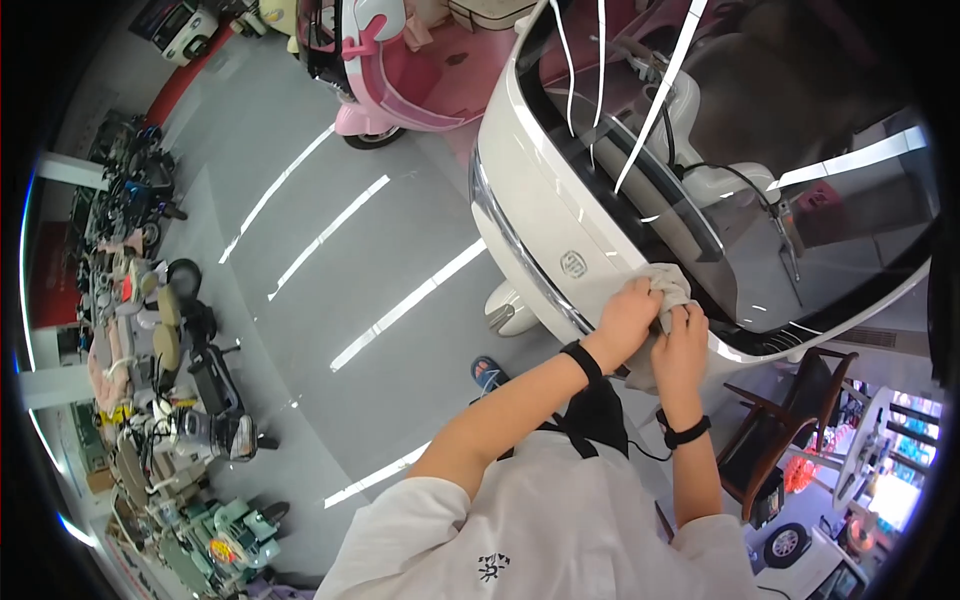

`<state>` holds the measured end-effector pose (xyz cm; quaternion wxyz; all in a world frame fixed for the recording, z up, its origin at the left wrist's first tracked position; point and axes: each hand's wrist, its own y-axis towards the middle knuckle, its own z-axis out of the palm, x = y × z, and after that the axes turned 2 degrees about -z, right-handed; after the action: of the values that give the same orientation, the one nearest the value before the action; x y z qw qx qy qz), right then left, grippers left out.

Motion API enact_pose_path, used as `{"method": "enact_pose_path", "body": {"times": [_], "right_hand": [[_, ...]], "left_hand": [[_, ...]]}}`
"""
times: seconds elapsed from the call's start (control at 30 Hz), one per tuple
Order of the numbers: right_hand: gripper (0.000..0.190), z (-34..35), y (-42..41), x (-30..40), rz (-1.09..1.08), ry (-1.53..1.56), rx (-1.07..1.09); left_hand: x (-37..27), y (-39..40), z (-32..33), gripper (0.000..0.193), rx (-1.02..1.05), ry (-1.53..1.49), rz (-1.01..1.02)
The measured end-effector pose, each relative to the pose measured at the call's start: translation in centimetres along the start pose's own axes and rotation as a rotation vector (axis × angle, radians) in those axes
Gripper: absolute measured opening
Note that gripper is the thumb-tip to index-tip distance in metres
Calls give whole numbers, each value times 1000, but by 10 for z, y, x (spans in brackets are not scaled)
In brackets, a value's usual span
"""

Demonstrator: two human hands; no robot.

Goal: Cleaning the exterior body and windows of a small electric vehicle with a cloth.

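Observation:
Both hands meet on a crumpled beige cloth (pixel 670 289) at the front of a white enclosed vehicle (pixel 517 161). My left hand (pixel 628 315) grips the cloth's left side, close to the round badge (pixel 574 264). With bent fingers, my right hand (pixel 681 349) holds its lower right part; more of the cloth hangs below, between the wrists. The cloth touches the white body panel at the black lower border of the windshield (pixel 750 255). Handlebars with a brake lever (pixel 784 232) show through the glass. Each wrist wears a black band.
A pink three-wheeled scooter (pixel 367 90) stands beyond the vehicle. Rows of parked scooters (pixel 202 420) line the left side. A dark wooden chair (pixel 795 427) and a round table (pixel 862 450) are at the lower right. A rounded white part (pixel 512 309) juts out below the vehicle's front.

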<state>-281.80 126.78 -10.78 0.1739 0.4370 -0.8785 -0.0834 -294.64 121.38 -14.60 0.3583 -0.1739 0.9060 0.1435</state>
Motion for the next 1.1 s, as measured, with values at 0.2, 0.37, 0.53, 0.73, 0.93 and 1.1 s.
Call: {"method": "enact_pose_path", "body": {"times": [0.2,0.37,0.53,0.73,0.93,1.1], "right_hand": [[36,34,68,67,12,-36,0],[26,78,133,114,-16,-223,-1],[25,133,217,162,-96,-232,-19],[25,185,363,221,-78,-257,-84],[21,208,414,277,108,-412,-137],[27,209,417,284,159,-355,-184]], "left_hand": [[65,31,-61,35,23,72,49],[117,72,-108,26,18,166,42],[190,122,-169,21,-18,252,-34],[289,223,-240,21,-134,342,51],[338,278,-285,20,-106,76,212],[346,281,-293,19,-46,140,184]]}}
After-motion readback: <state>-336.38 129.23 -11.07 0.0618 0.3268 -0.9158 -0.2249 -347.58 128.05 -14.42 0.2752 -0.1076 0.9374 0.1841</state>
